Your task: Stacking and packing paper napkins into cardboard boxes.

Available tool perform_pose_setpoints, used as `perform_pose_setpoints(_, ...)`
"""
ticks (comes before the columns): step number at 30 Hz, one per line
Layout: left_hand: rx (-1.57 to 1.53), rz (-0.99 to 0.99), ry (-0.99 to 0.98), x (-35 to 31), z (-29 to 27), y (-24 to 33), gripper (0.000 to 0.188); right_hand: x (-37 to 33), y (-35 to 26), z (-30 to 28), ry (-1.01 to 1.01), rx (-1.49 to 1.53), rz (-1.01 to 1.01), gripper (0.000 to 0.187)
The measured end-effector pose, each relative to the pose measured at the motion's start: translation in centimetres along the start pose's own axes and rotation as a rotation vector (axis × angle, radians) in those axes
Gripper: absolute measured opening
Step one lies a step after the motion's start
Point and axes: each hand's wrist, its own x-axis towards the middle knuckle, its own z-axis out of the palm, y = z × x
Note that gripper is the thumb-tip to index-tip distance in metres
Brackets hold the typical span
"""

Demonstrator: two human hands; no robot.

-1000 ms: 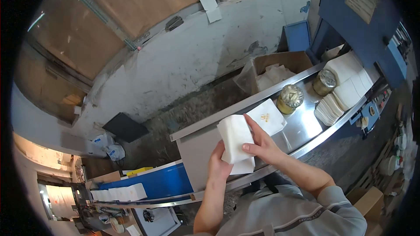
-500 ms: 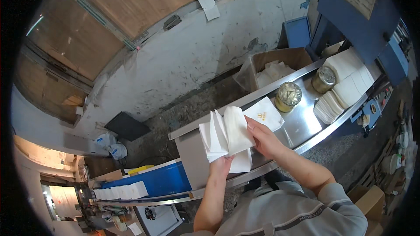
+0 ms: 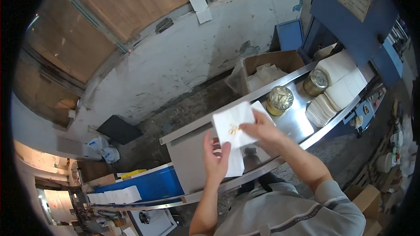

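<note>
While the right hand (image 3: 264,130) is pinching a square, white, gold-printed, paper-like pad (image 3: 231,121) above the smooth grey bench (image 3: 188,159), the left hand (image 3: 215,162) is holding its fingers spread at the near-left corner, contact unclear; light edge support should be preventing creases.

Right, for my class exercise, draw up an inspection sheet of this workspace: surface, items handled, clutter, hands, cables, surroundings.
Surface: shiny metal table, with a blue section at its left.
Items handled: white folded sheets with a gold print; more white stacks at the right end, near two foil-topped cylinders.
Clutter: dark panel and plastic bags on the floor; cardboard box behind the table.
Hands: right hand grips the sheets; left hand is open beside them, contact unclear.
Cables: nothing seen for certain.
Surroundings: stained white wall; blue cabinet-like panel at right.
</note>
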Motion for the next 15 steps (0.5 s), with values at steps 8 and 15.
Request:
perform_pose_setpoints(8, 0.423, -0.288, -0.091, 1.8, -4.7, -5.2, 0.076, 8.4, -7.0, -16.0, 0.518, -0.725, -0.606, 0.045)
perform_pose_setpoints(15, 0.431, -0.287, 0.008, 1.8, -7.1, -12.1, 0.066, -2.4, -0.2, -3.6, -0.038, -0.7, -0.188, 0.047)
